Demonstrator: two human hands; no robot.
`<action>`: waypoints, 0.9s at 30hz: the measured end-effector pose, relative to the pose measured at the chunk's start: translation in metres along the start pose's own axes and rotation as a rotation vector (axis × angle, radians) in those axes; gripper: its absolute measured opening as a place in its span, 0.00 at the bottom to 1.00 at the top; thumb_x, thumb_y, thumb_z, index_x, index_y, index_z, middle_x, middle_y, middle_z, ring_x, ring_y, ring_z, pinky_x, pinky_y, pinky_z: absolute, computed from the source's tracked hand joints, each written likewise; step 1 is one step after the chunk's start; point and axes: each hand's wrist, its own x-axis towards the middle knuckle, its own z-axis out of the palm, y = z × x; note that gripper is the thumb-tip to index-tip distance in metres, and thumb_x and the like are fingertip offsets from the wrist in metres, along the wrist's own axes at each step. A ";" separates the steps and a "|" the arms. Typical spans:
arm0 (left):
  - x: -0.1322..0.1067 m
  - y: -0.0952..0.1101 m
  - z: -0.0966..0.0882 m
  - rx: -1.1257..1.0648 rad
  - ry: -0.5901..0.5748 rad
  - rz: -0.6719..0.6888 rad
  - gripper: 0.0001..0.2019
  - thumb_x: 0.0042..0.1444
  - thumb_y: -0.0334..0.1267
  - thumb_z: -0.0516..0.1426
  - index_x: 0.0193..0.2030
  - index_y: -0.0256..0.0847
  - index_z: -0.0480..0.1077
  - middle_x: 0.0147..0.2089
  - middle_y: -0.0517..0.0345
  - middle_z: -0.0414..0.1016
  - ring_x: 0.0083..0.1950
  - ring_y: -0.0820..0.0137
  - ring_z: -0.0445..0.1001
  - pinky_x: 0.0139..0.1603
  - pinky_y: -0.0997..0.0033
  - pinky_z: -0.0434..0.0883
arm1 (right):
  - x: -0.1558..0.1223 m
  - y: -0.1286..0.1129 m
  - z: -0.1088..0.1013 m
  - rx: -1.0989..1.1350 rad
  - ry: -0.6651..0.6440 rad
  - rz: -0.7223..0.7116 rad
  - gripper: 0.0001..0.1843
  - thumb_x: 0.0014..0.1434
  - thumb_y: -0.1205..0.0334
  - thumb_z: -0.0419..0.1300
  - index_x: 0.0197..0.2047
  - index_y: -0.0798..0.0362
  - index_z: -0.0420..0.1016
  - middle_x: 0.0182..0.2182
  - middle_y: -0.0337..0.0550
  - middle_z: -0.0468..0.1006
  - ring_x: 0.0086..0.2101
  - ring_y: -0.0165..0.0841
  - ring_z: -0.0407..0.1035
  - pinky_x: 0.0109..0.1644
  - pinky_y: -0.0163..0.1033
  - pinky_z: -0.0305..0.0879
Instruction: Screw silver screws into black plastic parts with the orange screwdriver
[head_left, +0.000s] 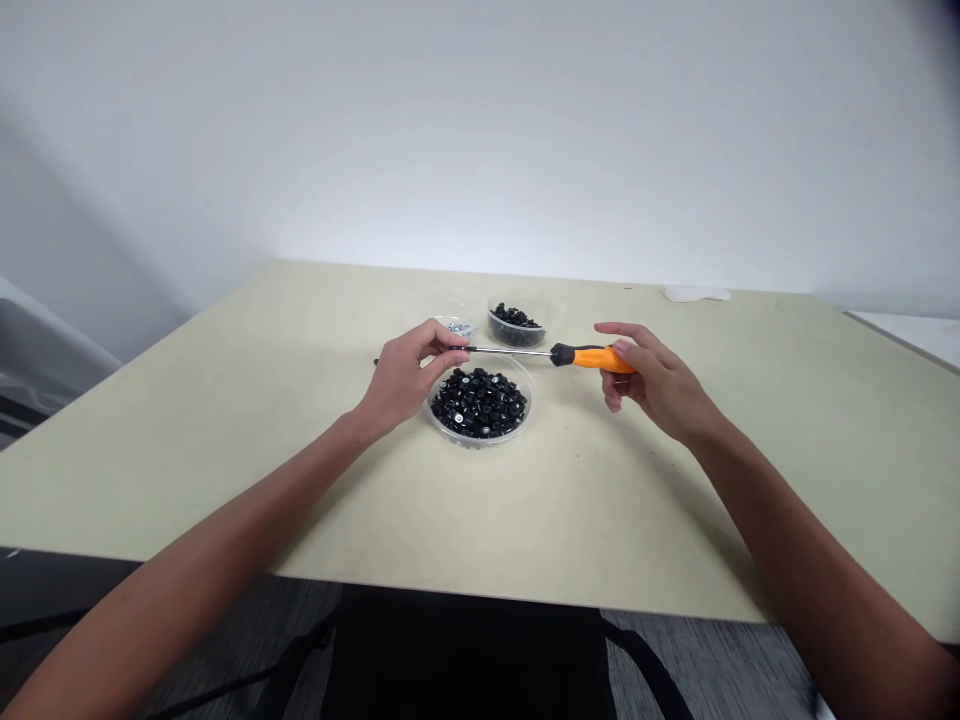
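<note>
- Look at that screwdriver handle [594, 358], blazing orange with a black collar
- Screwdriver shaft [514, 351], shining silver
- Bowlful of small parts [478, 403], black with silver centres
- Tabletop [225, 470], pale cream

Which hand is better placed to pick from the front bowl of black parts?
Left, probably: the left hand sits right at the front bowl's rim, pinching the steel shaft. The right hand holds the orange screwdriver handle, farther off.

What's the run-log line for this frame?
left hand: pinches screwdriver shaft | right hand: holds orange-black handle | nearest: clear bowl of black parts
</note>
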 end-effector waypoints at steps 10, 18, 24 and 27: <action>0.000 0.000 -0.001 0.033 -0.008 0.002 0.03 0.59 0.37 0.62 0.37 0.43 0.73 0.42 0.58 0.82 0.44 0.67 0.80 0.47 0.66 0.74 | -0.002 -0.002 0.002 0.050 -0.037 -0.043 0.26 0.61 0.52 0.60 0.62 0.40 0.61 0.38 0.39 0.74 0.35 0.35 0.71 0.44 0.48 0.72; -0.001 0.000 0.000 -0.005 -0.015 -0.048 0.03 0.60 0.38 0.61 0.40 0.43 0.74 0.40 0.59 0.82 0.40 0.69 0.80 0.46 0.67 0.75 | -0.001 0.000 0.002 0.058 -0.030 -0.023 0.23 0.64 0.47 0.57 0.60 0.41 0.64 0.32 0.38 0.74 0.32 0.35 0.70 0.37 0.43 0.70; 0.000 -0.003 0.000 0.029 0.001 -0.023 0.03 0.59 0.38 0.62 0.38 0.43 0.73 0.42 0.58 0.82 0.44 0.66 0.80 0.48 0.65 0.74 | -0.003 -0.004 0.003 0.016 -0.005 -0.037 0.23 0.63 0.49 0.58 0.60 0.40 0.64 0.29 0.35 0.73 0.29 0.33 0.68 0.40 0.45 0.71; 0.000 -0.004 0.000 0.051 -0.005 -0.017 0.03 0.59 0.38 0.62 0.37 0.43 0.72 0.43 0.58 0.82 0.44 0.65 0.80 0.48 0.64 0.74 | -0.003 -0.004 0.004 -0.078 0.046 -0.030 0.21 0.66 0.45 0.53 0.57 0.43 0.68 0.22 0.35 0.67 0.23 0.32 0.62 0.29 0.41 0.65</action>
